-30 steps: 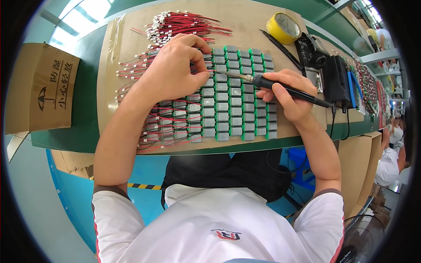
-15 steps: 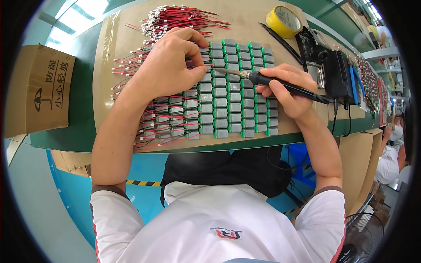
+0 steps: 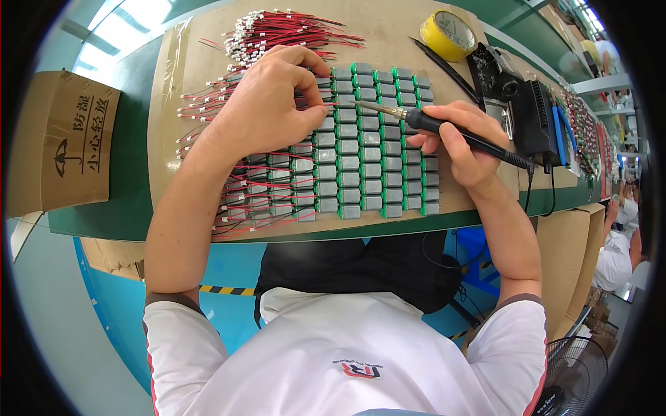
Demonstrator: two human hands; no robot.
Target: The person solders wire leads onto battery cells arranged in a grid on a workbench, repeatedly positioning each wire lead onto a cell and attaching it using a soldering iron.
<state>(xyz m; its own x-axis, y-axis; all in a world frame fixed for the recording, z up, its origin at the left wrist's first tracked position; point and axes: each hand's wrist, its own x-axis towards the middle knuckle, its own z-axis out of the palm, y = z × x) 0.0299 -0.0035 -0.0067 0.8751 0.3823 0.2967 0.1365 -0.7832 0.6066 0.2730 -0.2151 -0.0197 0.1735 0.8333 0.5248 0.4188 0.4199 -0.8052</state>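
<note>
Rows of small grey battery cells (image 3: pixel 371 186) with green circuit strips lie side by side on the cardboard sheet. Over their left part, my left hand (image 3: pixel 274 104) is closed, thumb and forefinger pinched at a thin red wire; the fingers partly hide it. My right hand (image 3: pixel 472 142) grips a soldering iron (image 3: pixel 431 125) with a black handle, its metal tip pointing left just above the cells, a little apart from my left fingertips. Red and black wires (image 3: pixel 239 206) with white plugs trail off the left-hand cells.
A heap of red and black wires with white plugs (image 3: pixel 270 35) lies at the back. Yellow tape (image 3: pixel 447 35), a black iron stand (image 3: pixel 503 76) and a black box (image 3: pixel 538 125) stand at the right. A carton (image 3: pixel 66 139) sits far left. Other people work far right.
The soldering iron and my right hand have shifted slightly right and up, so the tip is farther from my left fingers. My left hand has hardly moved.
</note>
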